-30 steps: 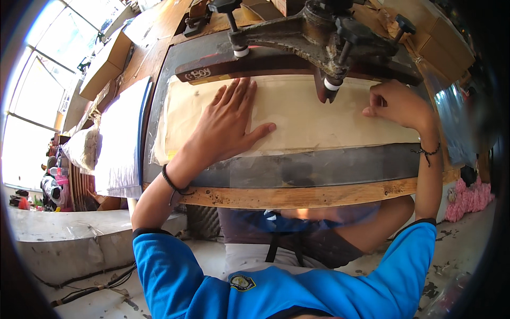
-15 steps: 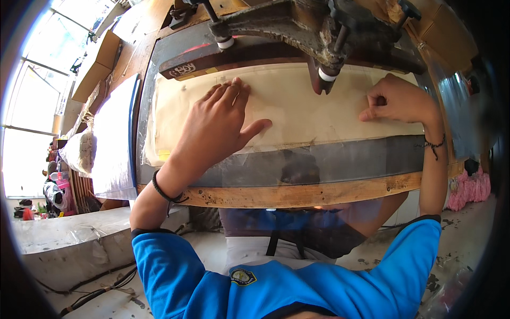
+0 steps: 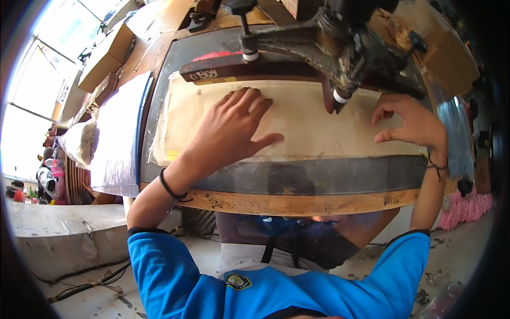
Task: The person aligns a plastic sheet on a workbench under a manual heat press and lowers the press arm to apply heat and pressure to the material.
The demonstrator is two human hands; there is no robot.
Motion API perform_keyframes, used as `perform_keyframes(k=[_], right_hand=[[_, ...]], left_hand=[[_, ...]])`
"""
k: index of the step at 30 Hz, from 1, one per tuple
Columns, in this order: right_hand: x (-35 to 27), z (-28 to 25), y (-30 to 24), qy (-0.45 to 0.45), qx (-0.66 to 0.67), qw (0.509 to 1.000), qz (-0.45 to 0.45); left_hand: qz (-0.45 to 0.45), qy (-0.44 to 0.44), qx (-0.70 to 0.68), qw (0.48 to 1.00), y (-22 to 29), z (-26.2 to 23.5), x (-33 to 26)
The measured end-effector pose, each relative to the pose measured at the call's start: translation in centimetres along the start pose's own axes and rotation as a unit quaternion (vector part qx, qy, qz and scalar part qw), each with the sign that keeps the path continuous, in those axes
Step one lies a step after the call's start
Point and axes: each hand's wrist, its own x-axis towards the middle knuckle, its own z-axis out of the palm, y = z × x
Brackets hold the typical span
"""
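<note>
Two hands: both mine, both on the cream sheet (image 3: 297, 122), which lies flat on the grey work board (image 3: 329, 178) under the dark metal machine arm (image 3: 319, 40)
Risk: I judge the sheet could crease or skew if one palm drags while the other pins – the thin material looks slack at its near edge
Left hand (image 3: 234, 130): palm down, fingers spread and flat, gripping nothing, wrist with a black band
Right hand (image 3: 409, 119): fingers curled, tips pressing the sheet's right end – thumb tucked below
Nearby: wooden front edge (image 3: 297, 202)
</note>
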Motion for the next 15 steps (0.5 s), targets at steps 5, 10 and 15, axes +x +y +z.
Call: perform_keyframes(k=[5,10,15], right_hand=[[-0.8,1.7,0.4,0.027,-0.1,0.995,0.007],[-0.4,2.7,-1.0,-0.002,-0.107,0.994,0.02],[0.6,4.1,-1.3,0.038,-0.119,0.992,-0.001]], left_hand=[[0.007,0.031,0.042,0.999,-0.3,1.0,-0.3],[0.039,0.018,0.025,0.999,-1.0,1.4,0.0],[0.026,0.025,0.003,0.999,-0.8,1.2,0.1]])
